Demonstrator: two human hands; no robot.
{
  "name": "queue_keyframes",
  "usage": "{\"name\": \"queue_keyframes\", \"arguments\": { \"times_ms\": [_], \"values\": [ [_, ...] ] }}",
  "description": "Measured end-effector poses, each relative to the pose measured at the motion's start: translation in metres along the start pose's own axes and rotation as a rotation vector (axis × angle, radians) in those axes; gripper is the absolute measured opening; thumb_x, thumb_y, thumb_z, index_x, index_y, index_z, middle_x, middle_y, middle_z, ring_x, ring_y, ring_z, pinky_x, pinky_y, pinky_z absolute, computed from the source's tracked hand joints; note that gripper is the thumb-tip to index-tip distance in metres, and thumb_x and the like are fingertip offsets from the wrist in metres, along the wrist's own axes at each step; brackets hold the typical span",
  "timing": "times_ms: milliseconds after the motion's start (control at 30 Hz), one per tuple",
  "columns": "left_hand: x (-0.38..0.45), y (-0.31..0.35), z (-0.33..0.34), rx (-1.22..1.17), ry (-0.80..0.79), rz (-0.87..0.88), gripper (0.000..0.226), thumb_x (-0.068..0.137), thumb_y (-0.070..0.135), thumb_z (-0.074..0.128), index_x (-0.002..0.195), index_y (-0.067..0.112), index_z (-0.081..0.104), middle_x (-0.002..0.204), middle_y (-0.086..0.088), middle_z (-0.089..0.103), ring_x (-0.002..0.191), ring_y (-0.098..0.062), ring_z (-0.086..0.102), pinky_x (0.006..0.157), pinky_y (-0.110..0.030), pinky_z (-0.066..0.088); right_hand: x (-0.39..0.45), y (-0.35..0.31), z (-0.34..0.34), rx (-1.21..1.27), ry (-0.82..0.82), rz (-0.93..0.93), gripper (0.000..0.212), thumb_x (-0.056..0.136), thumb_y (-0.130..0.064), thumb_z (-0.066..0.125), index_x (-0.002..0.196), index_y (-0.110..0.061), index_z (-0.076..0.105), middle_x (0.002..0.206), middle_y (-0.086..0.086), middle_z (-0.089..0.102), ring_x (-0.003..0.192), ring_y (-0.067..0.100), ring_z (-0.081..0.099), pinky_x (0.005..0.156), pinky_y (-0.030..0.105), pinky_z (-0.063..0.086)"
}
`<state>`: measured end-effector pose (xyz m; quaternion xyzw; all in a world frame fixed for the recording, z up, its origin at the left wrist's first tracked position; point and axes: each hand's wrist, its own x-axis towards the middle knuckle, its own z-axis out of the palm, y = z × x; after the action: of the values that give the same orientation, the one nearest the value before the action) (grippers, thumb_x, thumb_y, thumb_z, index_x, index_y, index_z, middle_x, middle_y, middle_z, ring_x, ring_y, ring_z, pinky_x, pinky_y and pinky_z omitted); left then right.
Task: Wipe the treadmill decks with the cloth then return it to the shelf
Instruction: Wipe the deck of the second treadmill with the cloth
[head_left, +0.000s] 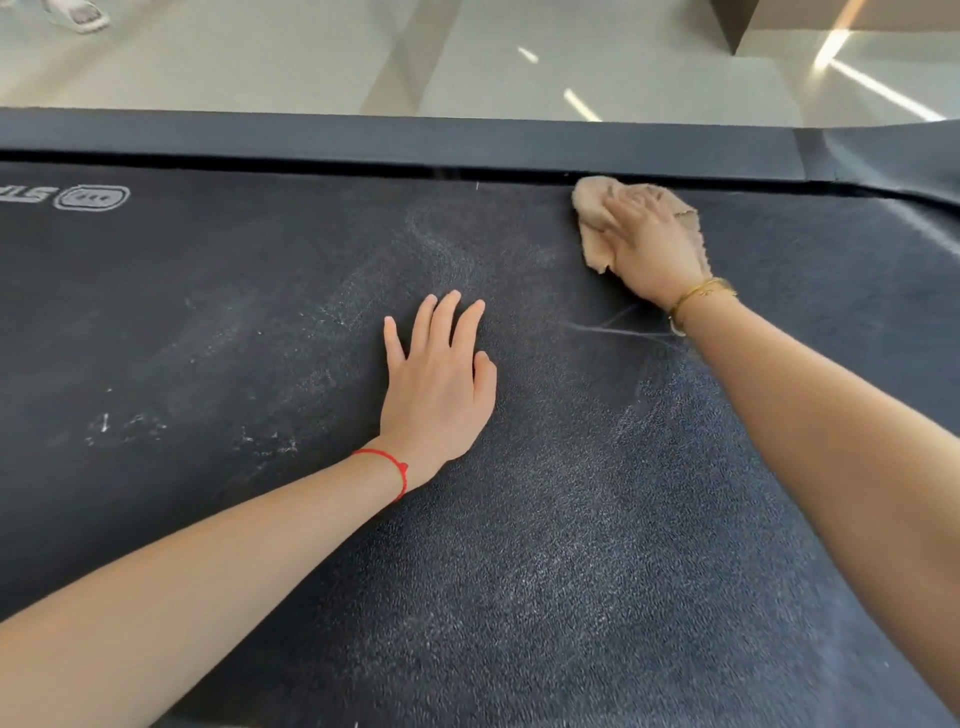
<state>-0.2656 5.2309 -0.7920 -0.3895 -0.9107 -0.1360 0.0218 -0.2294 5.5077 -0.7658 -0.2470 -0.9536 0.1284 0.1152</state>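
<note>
The black treadmill deck (260, 338) fills most of the head view, with pale dusty smears across its belt. My right hand (652, 249) presses a crumpled beige cloth (592, 208) onto the belt at its far edge, right against the side rail (415, 140). Part of the cloth is hidden under the fingers. My left hand (439, 384) lies flat on the middle of the belt with fingers spread and holds nothing. No shelf is in view.
A white logo (91, 197) is printed on the belt at the far left. Beyond the rail lies a pale glossy floor (311, 57). A dark brown block (732, 23) stands at the top right. Someone's sandalled foot (78, 13) shows at the top left.
</note>
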Motion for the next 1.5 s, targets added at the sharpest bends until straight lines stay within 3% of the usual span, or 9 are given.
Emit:
{"name": "queue_keyframes", "arguments": {
  "times_ms": [100,333,633,867,1000,1133,1233,1367,1500],
  "values": [
    [-0.001,0.001,0.000,-0.008,0.015,-0.006,0.054,0.100,0.031,0.031,0.153,0.022,0.028,0.161,-0.002,0.022,0.151,-0.020,0.011,0.120,-0.060,0.007,-0.041,-0.024,0.003,0.061,-0.039,-0.097,0.046,0.105,-0.022,0.038,0.150,-0.014,0.034,0.159,0.006,0.027,0.149,0.022,0.016,0.117,0.023,0.002],
    [-0.001,0.001,0.002,-0.027,0.034,0.000,0.052,0.100,0.029,0.034,0.151,0.021,0.031,0.160,-0.003,0.025,0.150,-0.022,0.014,0.120,-0.061,0.008,-0.172,-0.048,-0.011,0.130,-0.144,-0.332,0.048,0.104,-0.023,0.042,0.150,-0.014,0.034,0.157,0.001,0.029,0.149,0.019,0.015,0.123,0.029,0.006],
    [-0.003,0.003,-0.002,-0.038,0.025,-0.002,0.052,0.101,0.028,0.034,0.152,0.019,0.032,0.160,-0.005,0.025,0.150,-0.024,0.015,0.120,-0.060,0.007,-0.162,-0.008,-0.023,0.060,0.010,0.045,0.046,0.103,-0.018,0.043,0.148,-0.012,0.037,0.156,0.008,0.032,0.148,0.025,0.020,0.116,0.022,0.001],
    [-0.006,0.004,-0.005,-0.040,0.019,0.004,0.052,0.101,0.027,0.035,0.152,0.018,0.031,0.161,-0.006,0.024,0.150,-0.024,0.014,0.119,-0.060,0.007,-0.250,-0.068,-0.019,0.180,-0.093,-0.189,0.049,0.103,-0.017,0.045,0.150,-0.014,0.034,0.157,0.000,0.028,0.150,0.019,0.013,0.123,0.034,0.006],
    [-0.006,0.004,-0.006,-0.065,0.013,0.004,0.052,0.102,0.027,0.034,0.153,0.018,0.030,0.161,-0.006,0.023,0.151,-0.024,0.013,0.120,-0.060,0.005,-0.288,-0.065,-0.029,0.147,-0.119,-0.274,0.049,0.103,-0.027,0.043,0.149,-0.015,0.036,0.156,-0.003,0.031,0.148,0.014,0.016,0.123,0.029,0.008],
    [-0.007,0.004,-0.006,-0.076,0.015,0.005,0.052,0.102,0.027,0.033,0.153,0.016,0.031,0.161,-0.007,0.024,0.151,-0.026,0.013,0.120,-0.060,0.005,-0.265,-0.019,-0.043,0.050,-0.026,-0.040,0.047,0.101,-0.020,0.050,0.146,-0.011,0.041,0.154,0.009,0.037,0.147,0.023,0.025,0.123,0.034,0.009],
    [-0.008,0.004,-0.006,-0.077,0.017,0.005,0.052,0.102,0.027,0.034,0.152,0.016,0.032,0.161,-0.008,0.025,0.150,-0.026,0.014,0.120,-0.060,0.005,-0.250,-0.009,-0.046,0.055,0.044,0.131,0.048,0.101,-0.018,0.049,0.147,-0.010,0.039,0.155,0.009,0.033,0.148,0.026,0.022,0.120,0.025,0.002],
    [-0.007,0.005,-0.006,-0.079,0.030,-0.001,0.051,0.100,0.025,0.037,0.150,0.015,0.036,0.159,-0.009,0.029,0.149,-0.028,0.018,0.119,-0.061,0.007,-0.275,-0.052,-0.031,0.091,0.030,-0.009,0.046,0.100,-0.011,0.048,0.146,-0.010,0.041,0.155,0.008,0.031,0.148,0.026,0.019,0.118,0.020,-0.004],
    [-0.009,0.005,-0.006,-0.077,0.032,0.011,0.051,0.101,0.024,0.037,0.150,0.014,0.036,0.159,-0.010,0.029,0.149,-0.029,0.018,0.119,-0.061,0.008,-0.318,-0.097,-0.021,0.152,-0.092,-0.180,0.054,0.098,-0.005,0.048,0.149,-0.013,0.035,0.158,0.002,0.027,0.150,0.021,0.012,0.123,0.035,0.006]
  ]
}}
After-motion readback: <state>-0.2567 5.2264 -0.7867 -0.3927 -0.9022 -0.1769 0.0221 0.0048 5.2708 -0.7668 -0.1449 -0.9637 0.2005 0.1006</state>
